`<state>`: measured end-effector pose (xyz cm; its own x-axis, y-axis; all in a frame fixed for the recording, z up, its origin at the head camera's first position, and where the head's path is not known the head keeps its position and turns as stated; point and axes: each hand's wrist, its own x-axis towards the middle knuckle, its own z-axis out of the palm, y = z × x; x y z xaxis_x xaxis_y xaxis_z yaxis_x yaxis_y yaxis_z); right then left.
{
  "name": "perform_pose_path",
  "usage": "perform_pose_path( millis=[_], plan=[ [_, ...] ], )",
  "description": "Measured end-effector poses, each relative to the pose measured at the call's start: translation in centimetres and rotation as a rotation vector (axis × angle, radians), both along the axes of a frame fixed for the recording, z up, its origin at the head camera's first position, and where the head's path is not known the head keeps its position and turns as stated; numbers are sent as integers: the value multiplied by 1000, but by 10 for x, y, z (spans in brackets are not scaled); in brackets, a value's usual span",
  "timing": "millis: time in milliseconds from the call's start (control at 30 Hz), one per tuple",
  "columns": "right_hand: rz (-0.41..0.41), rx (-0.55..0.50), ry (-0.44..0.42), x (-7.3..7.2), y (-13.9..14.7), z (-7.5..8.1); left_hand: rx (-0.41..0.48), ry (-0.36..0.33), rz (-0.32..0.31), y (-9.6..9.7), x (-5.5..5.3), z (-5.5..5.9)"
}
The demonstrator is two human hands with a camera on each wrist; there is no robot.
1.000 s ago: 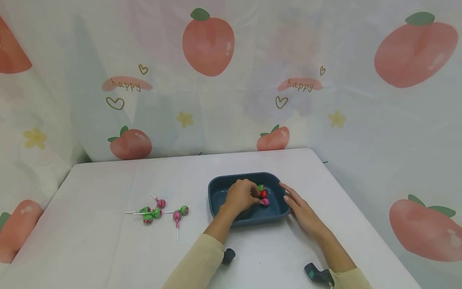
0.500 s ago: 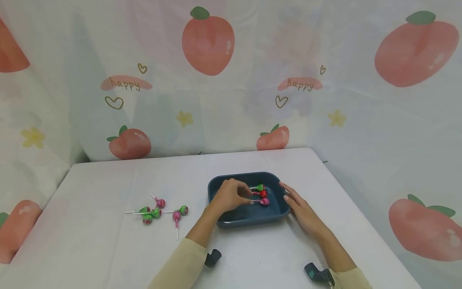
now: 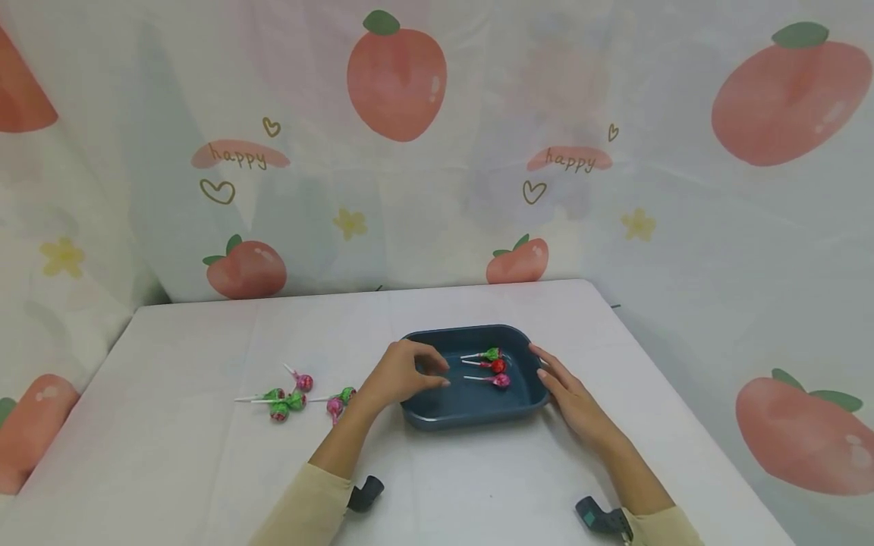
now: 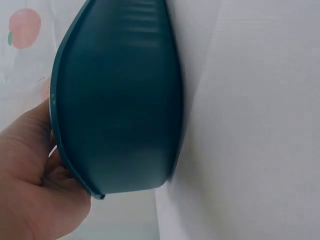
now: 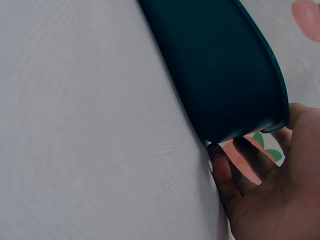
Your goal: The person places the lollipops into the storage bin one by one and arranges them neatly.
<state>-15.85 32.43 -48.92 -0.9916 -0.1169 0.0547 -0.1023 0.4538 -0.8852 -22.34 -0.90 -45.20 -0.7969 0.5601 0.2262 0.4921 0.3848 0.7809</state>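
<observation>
My left hand point(image 3: 403, 371) hovers at the left end of a dark blue tray point(image 3: 471, 418). Its thumb and fingers are bent loosely with a gap between them and nothing held. Three lollipops lie side by side in the tray, sticks to the left: a green one point(image 3: 493, 353), a red one point(image 3: 498, 365) and a pink one point(image 3: 501, 380). At the opposite end, my right hand point(image 3: 576, 406) rests its extended fingers against the tray's outer wall point(image 5: 230, 75). The left wrist view shows the tray's side point(image 4: 115, 110) with the left hand point(image 4: 40, 185) behind its rim.
Left of the tray, several green and pink lollipops point(image 3: 296, 402) lie clustered on the white table point(image 3: 171, 455). A pink lollipop point(image 3: 334, 407), partly hidden by the left arm, lies near a green one point(image 3: 348, 394). A peach-printed curtain point(image 3: 437, 189) hangs behind.
My left hand has let go of the pink lollipop in the tray and moved left to the tray's left rim, uncovering all three sticks. The right hand and the tray stay put.
</observation>
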Motion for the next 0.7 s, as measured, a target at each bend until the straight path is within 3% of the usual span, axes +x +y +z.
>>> perform_pose_path(
  millis=[433, 700],
  plan=[
    [24, -16, 12, 0, 2, -1, 95, -89, -56, -20, 8, 7],
    [13, -1, 16, 0, -1, -3, 146, -112, -32, -47, -2, 9]
  ],
)
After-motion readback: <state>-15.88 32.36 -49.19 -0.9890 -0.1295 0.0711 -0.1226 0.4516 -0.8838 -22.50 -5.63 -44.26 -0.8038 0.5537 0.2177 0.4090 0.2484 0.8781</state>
